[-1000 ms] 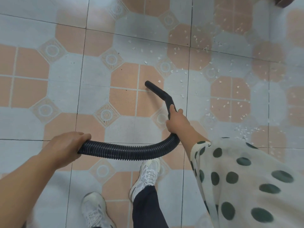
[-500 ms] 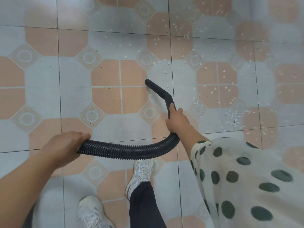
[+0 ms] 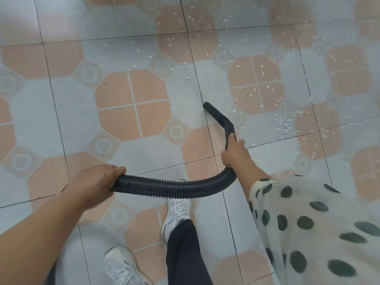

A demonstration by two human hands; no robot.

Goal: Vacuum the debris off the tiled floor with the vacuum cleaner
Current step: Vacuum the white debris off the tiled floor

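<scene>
Your peach-and-grey tiled floor (image 3: 131, 120) carries white debris (image 3: 283, 122) scattered beyond your forward shoe (image 3: 177, 208), mostly to its right; your other shoe (image 3: 121, 266) stands behind it, leftward.

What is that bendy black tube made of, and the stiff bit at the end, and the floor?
The ribbed hose looks like flexible matte plastic: its ridges let it curve. The nozzle seems hard, smooth plastic, with a fixed bend. The floor looks like glazed ceramic tile, with grout lines and a faint sheen.

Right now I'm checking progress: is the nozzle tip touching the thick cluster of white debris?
Apart. The head view shows a stretch of tile between the nozzle tip and the thick debris cluster, which lies to its right.
</scene>
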